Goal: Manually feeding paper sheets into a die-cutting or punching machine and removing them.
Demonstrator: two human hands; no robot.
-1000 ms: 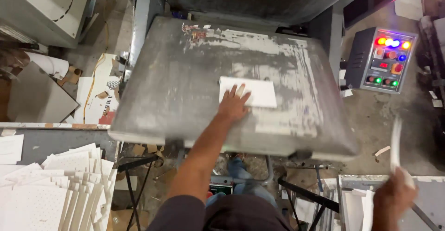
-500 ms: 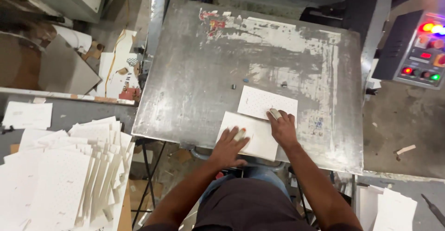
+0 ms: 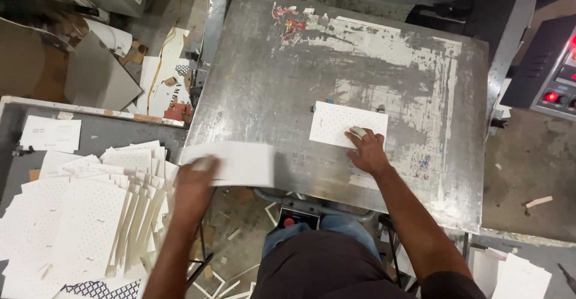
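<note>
Swinging leftward off the worn grey metal platen (image 3: pixel 336 95), the left hand (image 3: pixel 195 185) now grips a blurred white card sheet (image 3: pixel 231 162) over the stacked dotted sheets (image 3: pixel 84 221), while the right hand (image 3: pixel 367 152) presses flat, fingers spread, on the fresh dotted white card (image 3: pixel 348 123).

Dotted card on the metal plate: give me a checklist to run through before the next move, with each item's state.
1. Dotted card lies flat on the metal plate: ok.
2. Right hand presses its near edge: ok.
3. Card squared against the small stops at its far corners: cannot tell.
4. Left hand clear of the plate, holding a blurred white sheet: ok.
5. White sheet over the fanned card stack: not ok, it is at the plate's edge.
</note>
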